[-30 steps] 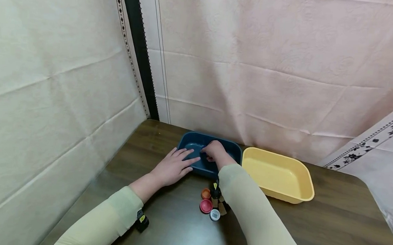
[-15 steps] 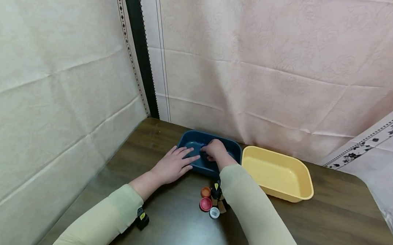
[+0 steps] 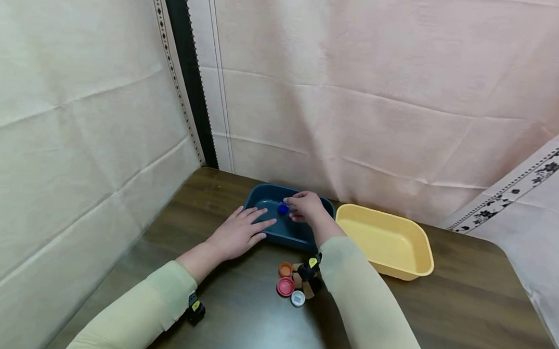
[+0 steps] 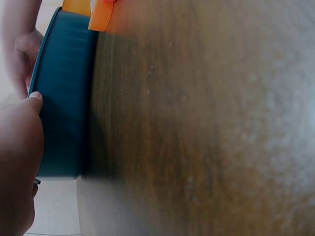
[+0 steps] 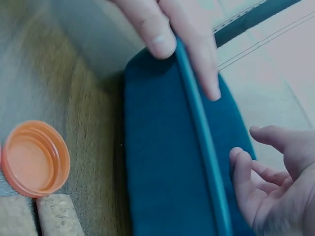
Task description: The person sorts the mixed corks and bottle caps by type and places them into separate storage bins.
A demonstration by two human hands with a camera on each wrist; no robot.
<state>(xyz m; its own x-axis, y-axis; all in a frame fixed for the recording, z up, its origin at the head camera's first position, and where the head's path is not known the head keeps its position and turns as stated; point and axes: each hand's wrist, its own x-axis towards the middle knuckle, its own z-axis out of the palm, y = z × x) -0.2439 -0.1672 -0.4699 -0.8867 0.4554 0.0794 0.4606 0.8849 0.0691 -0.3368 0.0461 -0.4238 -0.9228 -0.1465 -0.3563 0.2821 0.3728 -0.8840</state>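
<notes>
A blue plastic tray stands by the back curtain, and a small round dark-blue piece, like a bottle cap, lies inside it. My right hand is over the tray, thumb and fingers apart beside the blue piece. In the right wrist view, this right hand shows nothing between its fingers. My left hand rests with spread, straight fingers across the tray's near left rim. Its thumb lies outside the wall and a finger reaches inside, as the right wrist view shows.
A yellow tray stands right of the blue one. In front lie an orange cap, a red cap, a white cap and cork pieces, partly hidden by the right wrist camera. Curtains enclose the table.
My right hand's fingers have opened and lifted away from the blue piece, which now shows on the tray floor. My left hand stays on the rim. The head view has shifted slightly.
</notes>
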